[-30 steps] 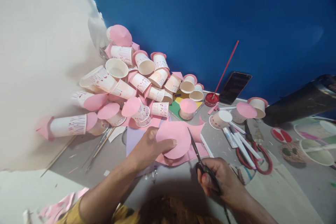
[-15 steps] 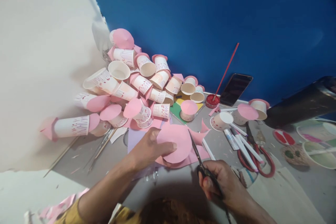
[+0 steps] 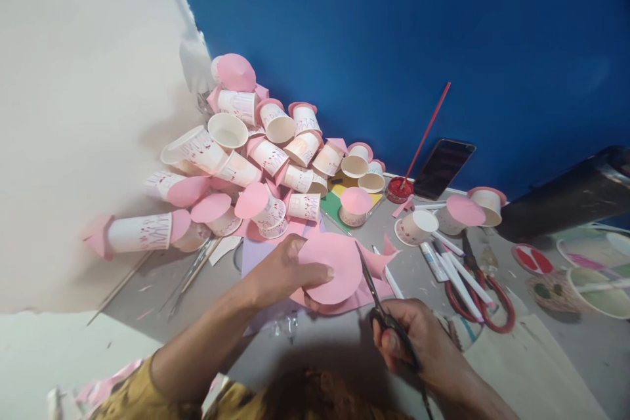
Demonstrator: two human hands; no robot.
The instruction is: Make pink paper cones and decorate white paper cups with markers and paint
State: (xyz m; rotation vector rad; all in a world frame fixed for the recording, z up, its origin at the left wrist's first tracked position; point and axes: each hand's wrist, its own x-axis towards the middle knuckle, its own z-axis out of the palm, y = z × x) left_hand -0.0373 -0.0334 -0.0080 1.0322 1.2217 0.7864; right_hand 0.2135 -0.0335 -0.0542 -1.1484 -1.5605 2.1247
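Observation:
My left hand (image 3: 281, 269) pinches a pink paper circle (image 3: 333, 279), thumb on top and fingers underneath. In my right hand (image 3: 413, 341) is a pair of black-handled scissors (image 3: 381, 308), its narrow blades pointing up along the circle's right edge. A curled pink offcut (image 3: 380, 259) trails from the paper just beyond the blades. Under the circle lie more pink paper and a lilac sheet (image 3: 256, 262). Behind my hands stands a small paper cup with a pink cone top (image 3: 355, 205).
Many decorated paper cups (image 3: 268, 157) with pink tops are heaped at the left against the walls. To the right lie white markers (image 3: 455, 282), red-handled scissors (image 3: 502, 312), a phone (image 3: 444, 167) leaning on the blue wall, and a dark bottle (image 3: 561, 193). A red stick (image 3: 427, 134) stands in a small red pot.
The view has shifted slightly, so things at the left sit a little further right. Both hands keep their hold, with the circle and scissors in nearly the same position.

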